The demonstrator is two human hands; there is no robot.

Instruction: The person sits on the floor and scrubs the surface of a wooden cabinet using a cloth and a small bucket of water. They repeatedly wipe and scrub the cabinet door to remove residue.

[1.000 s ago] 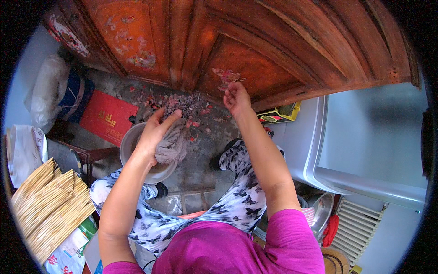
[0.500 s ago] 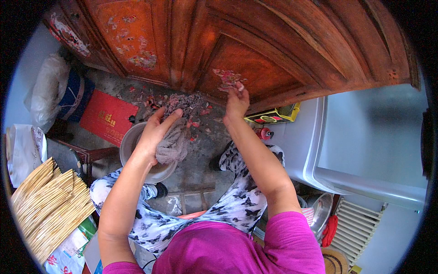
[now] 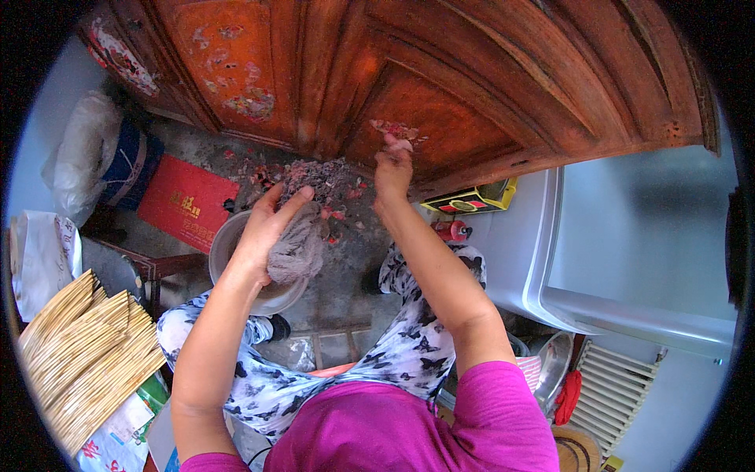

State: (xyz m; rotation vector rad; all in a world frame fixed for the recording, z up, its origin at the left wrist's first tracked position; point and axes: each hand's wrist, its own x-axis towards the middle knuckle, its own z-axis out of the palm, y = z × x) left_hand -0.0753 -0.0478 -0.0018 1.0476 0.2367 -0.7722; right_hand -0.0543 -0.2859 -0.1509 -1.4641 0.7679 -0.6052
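Note:
My left hand [image 3: 258, 236] is wrapped round a damp-looking grey rag [image 3: 296, 252], which hangs over the rim of a pale basin [image 3: 220, 245]. My right hand [image 3: 392, 175] reaches up to the lower panel of a reddish-brown wooden door [image 3: 444, 118]. Its fingers are closed against a ragged patch of pink and whitish paper remnants [image 3: 407, 130]; whether a scrap is pinched between them I cannot make out. Dark and red scraps [image 3: 314, 171] lie heaped on the grey floor just past my left hand.
A red sheet [image 3: 185, 202], a blue bundle [image 3: 132, 163] and a bundle of thin straw-coloured sticks [image 3: 90, 354] are on the left. To the right stand a black-and-yellow box [image 3: 472, 198], a silver-grey appliance [image 3: 629, 259] and a white radiator [image 3: 615, 389].
My right hand has shifted a little left and turned, moving to the upper part of the patch. My left hand and the rag have hardly moved.

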